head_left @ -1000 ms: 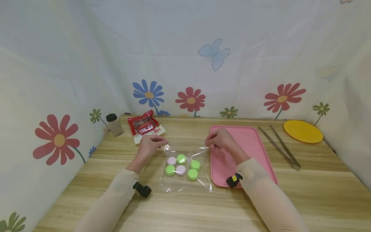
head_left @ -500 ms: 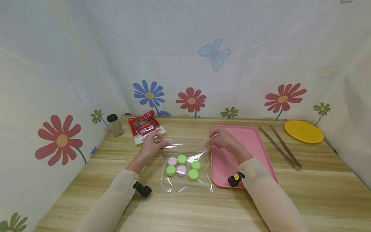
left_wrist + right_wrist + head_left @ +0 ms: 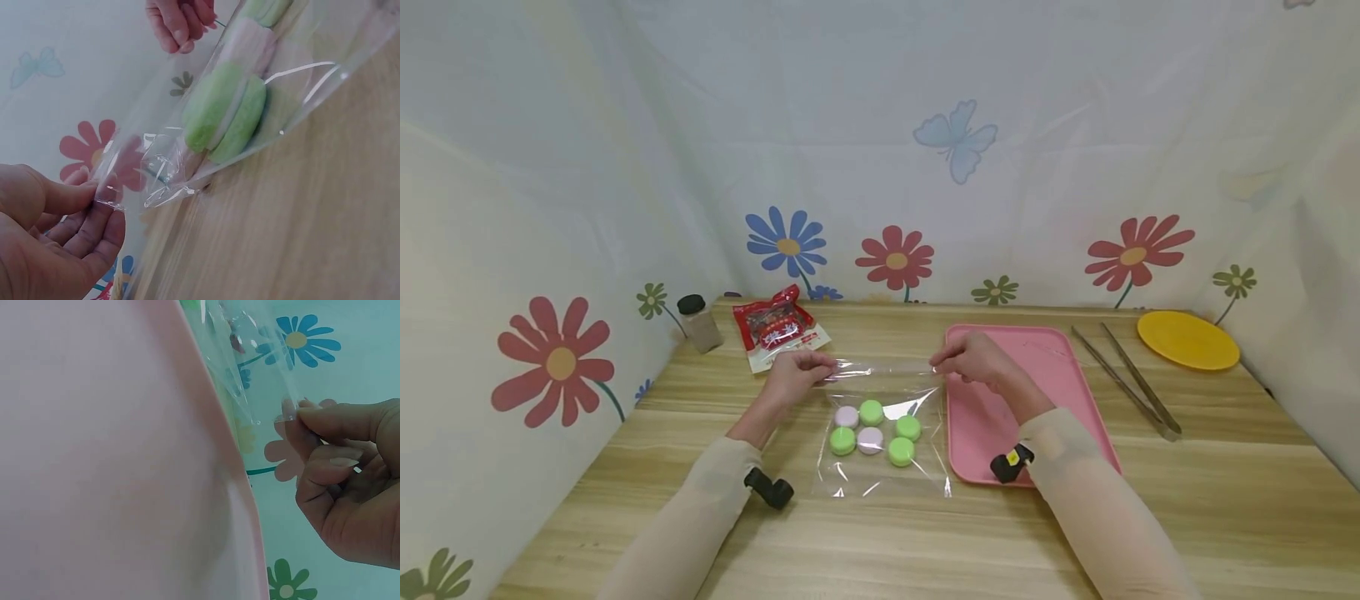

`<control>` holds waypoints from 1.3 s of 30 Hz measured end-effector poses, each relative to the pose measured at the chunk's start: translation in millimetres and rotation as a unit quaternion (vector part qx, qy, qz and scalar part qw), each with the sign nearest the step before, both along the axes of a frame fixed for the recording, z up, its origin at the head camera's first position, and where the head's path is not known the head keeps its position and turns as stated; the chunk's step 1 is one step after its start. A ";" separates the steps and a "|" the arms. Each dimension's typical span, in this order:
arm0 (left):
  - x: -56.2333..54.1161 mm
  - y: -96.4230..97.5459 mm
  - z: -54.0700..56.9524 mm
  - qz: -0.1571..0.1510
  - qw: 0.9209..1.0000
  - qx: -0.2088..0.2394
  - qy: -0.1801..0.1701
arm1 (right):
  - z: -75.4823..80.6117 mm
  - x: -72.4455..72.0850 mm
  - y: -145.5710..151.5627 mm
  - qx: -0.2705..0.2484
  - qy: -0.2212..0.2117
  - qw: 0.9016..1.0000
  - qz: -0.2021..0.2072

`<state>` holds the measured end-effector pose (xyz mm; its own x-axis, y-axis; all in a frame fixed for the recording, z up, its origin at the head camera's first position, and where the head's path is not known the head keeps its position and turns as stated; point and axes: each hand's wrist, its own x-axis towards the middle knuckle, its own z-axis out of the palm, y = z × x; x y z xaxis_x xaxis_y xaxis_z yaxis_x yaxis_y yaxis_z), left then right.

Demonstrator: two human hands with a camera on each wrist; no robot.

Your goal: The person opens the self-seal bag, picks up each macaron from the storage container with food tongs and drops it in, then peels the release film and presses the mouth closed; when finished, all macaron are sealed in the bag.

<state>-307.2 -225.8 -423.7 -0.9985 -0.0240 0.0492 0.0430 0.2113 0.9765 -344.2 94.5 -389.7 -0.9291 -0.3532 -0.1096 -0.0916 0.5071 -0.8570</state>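
Note:
A clear plastic bag lies flat on the table with several macarons inside, some green and some pale pink. One green macaron sits at the bag's near right and a pink macaron is to its left. My left hand pinches the far left corner of the bag between thumb and fingers, as the left wrist view also shows. At the far right corner, my right hand pinches the film between thumb and forefinger. The bag's far edge is stretched between both hands, lifted off the table.
A pink tray lies right of the bag, under my right forearm. Farther right are metal tongs and a yellow plate. At the back left stand a jar with a black lid and a red snack packet.
The bag's open-looking far end has been drawn flatter and straighter between my hands. My left fingers have shifted slightly on its corner; the macarons stay in place.

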 end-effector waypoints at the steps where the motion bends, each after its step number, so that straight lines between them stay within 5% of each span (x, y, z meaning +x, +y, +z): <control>1: 0.1 0.2 0.2 0.002 1.000 -0.001 -0.005 | 0.1 0.6 -0.5 0.005 0.003 1.000 -0.001; 13: -0.8 -4.4 1.1 0.003 1.000 0.022 -0.022 | -1.7 3.5 -7.1 0.025 0.072 0.997 -0.015; 27: 1.6 -3.0 1.9 0.024 1.000 -0.007 -0.018 | -1.8 3.0 -5.0 0.026 0.071 0.997 -0.022; 39: 2.7 -0.4 5.3 0.011 0.999 -0.039 0.012 | -0.8 2.6 -3.4 0.031 0.067 0.997 -0.010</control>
<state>-304.5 -226.3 -418.4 -0.9963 -0.0408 0.0761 0.0612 0.2879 0.9557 -341.5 91.1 -390.6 -0.9434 -0.3317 -0.0059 -0.1923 0.5613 -0.8050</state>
